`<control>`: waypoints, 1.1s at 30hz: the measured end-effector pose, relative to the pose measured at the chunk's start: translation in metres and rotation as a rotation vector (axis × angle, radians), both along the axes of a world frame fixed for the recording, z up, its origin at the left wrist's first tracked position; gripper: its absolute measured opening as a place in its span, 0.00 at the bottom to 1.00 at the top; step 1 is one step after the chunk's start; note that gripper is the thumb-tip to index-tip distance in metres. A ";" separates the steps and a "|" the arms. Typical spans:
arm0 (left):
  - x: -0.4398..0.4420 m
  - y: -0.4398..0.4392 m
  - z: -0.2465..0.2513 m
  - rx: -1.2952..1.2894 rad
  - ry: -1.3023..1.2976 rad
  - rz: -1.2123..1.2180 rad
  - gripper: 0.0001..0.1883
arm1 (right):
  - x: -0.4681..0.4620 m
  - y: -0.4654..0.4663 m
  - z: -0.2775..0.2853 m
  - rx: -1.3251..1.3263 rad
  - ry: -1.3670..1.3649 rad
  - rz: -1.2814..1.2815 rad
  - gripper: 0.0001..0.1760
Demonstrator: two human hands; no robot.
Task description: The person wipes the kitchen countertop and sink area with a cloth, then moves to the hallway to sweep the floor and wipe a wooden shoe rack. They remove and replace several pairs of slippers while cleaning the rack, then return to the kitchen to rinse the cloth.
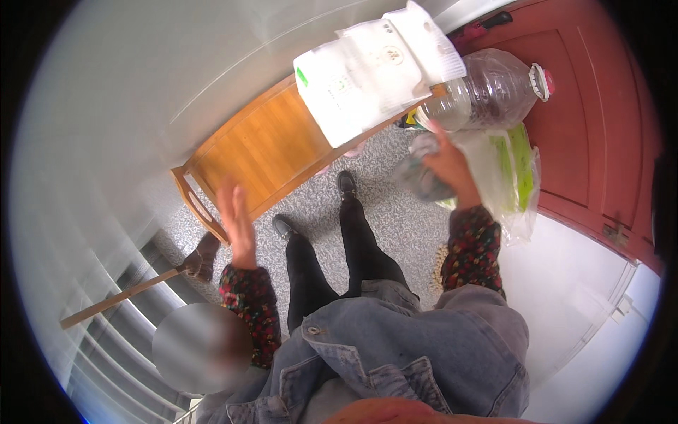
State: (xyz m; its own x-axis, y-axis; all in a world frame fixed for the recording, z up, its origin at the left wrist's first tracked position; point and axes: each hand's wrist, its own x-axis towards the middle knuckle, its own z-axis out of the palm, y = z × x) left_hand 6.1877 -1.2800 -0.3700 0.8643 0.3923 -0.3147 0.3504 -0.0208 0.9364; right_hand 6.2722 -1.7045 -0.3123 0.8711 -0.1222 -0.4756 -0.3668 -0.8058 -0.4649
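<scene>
My left hand [237, 225] is raised over the front left end of a wooden shelf top [265, 151], beside its cut-out handle. It holds nothing, and its fingers are stretched out and blurred. My right hand [453, 172] grips a crumpled grey-green cloth [421, 172], also blurred by motion, above the speckled floor. Just beyond that hand lies a large clear plastic water jug [492, 90] with a red cap. White packages [365, 79] bearing print cover the right part of the shelf top.
A plastic bag with green panels [508, 169] lies against the red wooden door [556, 116]. A black handle [496, 20] shows at the top. On the left a wooden stick [122, 297] leans by a dark brown object [204, 259]. A round blur hides part of the lower left.
</scene>
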 end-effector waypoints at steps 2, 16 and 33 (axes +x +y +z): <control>0.033 -0.044 0.017 -0.316 0.011 -0.130 0.31 | 0.046 -0.032 0.017 -0.219 -0.018 -0.005 0.45; 0.071 -0.121 0.029 -0.586 -0.239 -0.029 0.30 | 0.117 -0.025 0.008 0.051 0.087 0.222 0.25; -0.058 0.110 0.056 0.350 0.046 -0.024 0.20 | 0.027 0.161 0.004 0.479 -0.010 0.365 0.45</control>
State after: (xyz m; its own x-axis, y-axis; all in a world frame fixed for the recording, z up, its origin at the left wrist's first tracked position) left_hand 6.1292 -1.1695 -0.3142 0.8627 0.4627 -0.2040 0.3878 -0.3463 0.8542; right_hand 6.2991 -1.5440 -0.3085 0.8212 0.4112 -0.3956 -0.1001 -0.5788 -0.8093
